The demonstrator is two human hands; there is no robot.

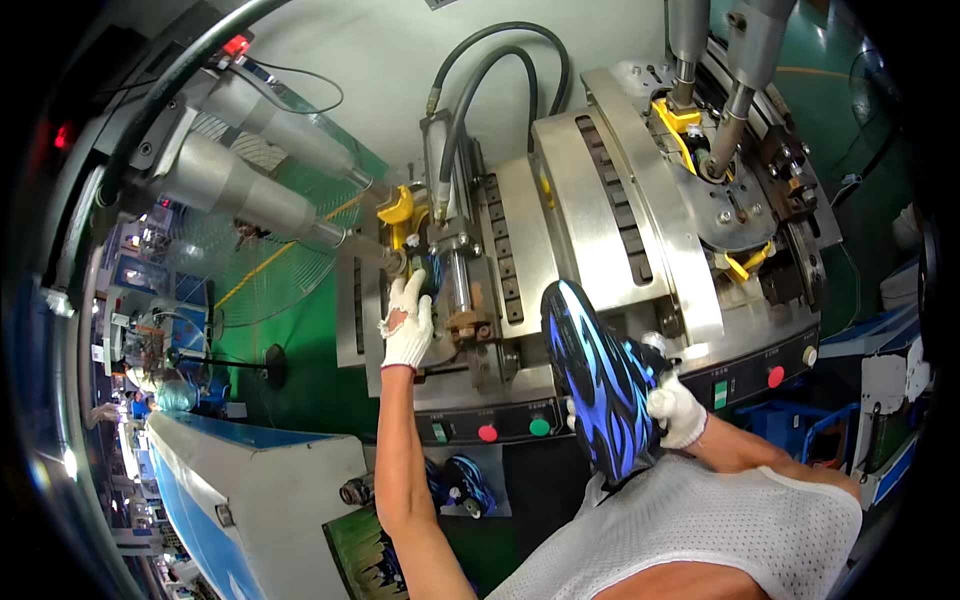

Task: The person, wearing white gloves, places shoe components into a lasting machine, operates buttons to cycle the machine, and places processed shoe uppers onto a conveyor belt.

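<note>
In my right hand (677, 411), which wears a white knit glove, is a shoe (600, 385) with its black sole turned up, patterned in blue and purple flames. The fingers close on its side, near the middle; its toe points away from me. My left hand (407, 322), in a similar glove with a hole in it, reaches forward to the left station of a metal press (520, 250). Its fingers are stretched out beside another dark blue shoe (432, 275), mostly hidden under a yellow clamp pad (397, 207). Whether they touch it, I cannot tell.
Red and green buttons line the press's front panel (515, 427). At the right station, metal rods (733, 125) come down beside yellow pads. Another blue-black shoe (470, 485) lies below the panel. A white and blue cabinet (270, 490) stands left, with a fan (255, 255) behind.
</note>
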